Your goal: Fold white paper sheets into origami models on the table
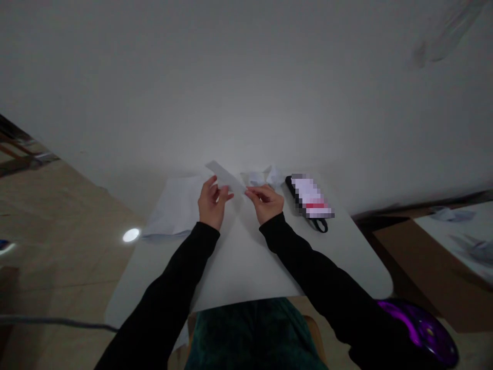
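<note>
A narrow folded strip of white paper (226, 175) slants above the white table (234, 267). My right hand (266, 204) pinches its lower right end between thumb and fingers. Close against the strip's lower edge is my left hand (213, 203), its fingers bent and spread apart; whether the fingertips touch the paper is hard to make out. Left of it lies a stack of white paper sheets (169, 208). Just beyond my right hand sit small folded white paper pieces (274, 176).
A phone (310, 195) in a black case with a strap loop lies at the right of the table. The wall (246, 92) rises behind the table. At far right are a brown cardboard box (431, 272) and crumpled plastic (481, 252). A shiny purple object (427, 329) stands low right.
</note>
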A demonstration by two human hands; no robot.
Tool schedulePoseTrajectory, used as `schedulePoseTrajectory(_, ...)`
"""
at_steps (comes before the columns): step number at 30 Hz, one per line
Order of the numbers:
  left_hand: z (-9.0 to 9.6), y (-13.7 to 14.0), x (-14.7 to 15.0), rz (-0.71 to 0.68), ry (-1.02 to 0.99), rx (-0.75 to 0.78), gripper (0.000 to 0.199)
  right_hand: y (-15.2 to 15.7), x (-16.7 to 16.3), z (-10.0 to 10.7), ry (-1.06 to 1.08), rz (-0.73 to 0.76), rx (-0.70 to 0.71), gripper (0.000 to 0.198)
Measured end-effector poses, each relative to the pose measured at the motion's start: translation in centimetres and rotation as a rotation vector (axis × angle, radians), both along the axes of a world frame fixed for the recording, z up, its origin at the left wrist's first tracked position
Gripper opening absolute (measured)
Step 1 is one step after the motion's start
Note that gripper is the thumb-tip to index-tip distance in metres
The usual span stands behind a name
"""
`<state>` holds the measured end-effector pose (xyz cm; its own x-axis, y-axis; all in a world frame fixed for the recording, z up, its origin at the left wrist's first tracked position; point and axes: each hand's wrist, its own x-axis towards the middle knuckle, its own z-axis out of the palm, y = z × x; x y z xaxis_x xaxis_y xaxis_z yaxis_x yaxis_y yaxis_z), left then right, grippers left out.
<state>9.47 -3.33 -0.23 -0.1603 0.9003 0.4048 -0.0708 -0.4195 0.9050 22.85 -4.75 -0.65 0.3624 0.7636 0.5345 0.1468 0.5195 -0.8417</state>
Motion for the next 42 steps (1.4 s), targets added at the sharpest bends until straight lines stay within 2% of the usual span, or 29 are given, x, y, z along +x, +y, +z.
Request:
schedulePoseTrajectory(3,-0.9,0.3,-0.2,0.022,0.005,-0.085,0.032,0.4,0.0,-1.4,0.051,0.135,-0.126,0.016)
schedulePoseTrajectory(7,-0.9,0.5,-1.2,-0.005,0.107,-0.089,0.03,0.7,-0.1,-1.9,0.053,0.282,-0.186,0.02)
schedulePoseTrajectory(9,-0.7,0.2,-1.2,0.005,0.123,-0.09,0.034,0.6,0.0,-1.6,0.055,0.3,-0.181,0.019)
schedulePoseTrajectory(11,-0.4,-0.4,-1.0,0.091,0.175,-0.057,0.039,0.4,0.0,-1.2,0.067,0.295,-0.194,0.019)
schedulePoseTrajectory(14,0.1,-1.5,-0.6,0.198,0.402,0.068,0.03,0.1,0.0,-0.9,0.128,0.24,-0.227,0.021)
schedulePoseTrajectory(17,0.6,-2.4,-0.3,0.107,0.574,0.155,0.026,0.1,0.0,-1.0,0.154,0.229,-0.245,0.022)
schedulePoseTrajectory(26,1.4,-2.8,-0.7,-0.03,0.707,0.237,0.029,0.5,1.1,-0.1,-0.025,0.379,-0.173,0.02)
schedulePoseTrajectory(30,1.0,-2.9,-0.5,-0.048,0.671,0.2,0.025,-0.3,1.0,0.8,-0.096,0.428,-0.117,0.016)
schedulePoseTrajectory(35,1.5,-3.4,0.3,-0.065,0.525,0.092,0.026,-0.7,0.9,1.2,-0.085,0.478,-0.134,0.025)
schedulePoseTrajectory(39,2.0,-3.6,0.7,-0.175,0.338,-0.034,0.033,-0.2,1.0,1.0,-0.024,0.459,-0.149,0.028)
schedulePoseTrajectory(42,1.9,-3.3,0.6,-0.263,0.248,-0.074,0.035,0.0,1.0,0.8,0.004,0.47,-0.169,0.03)
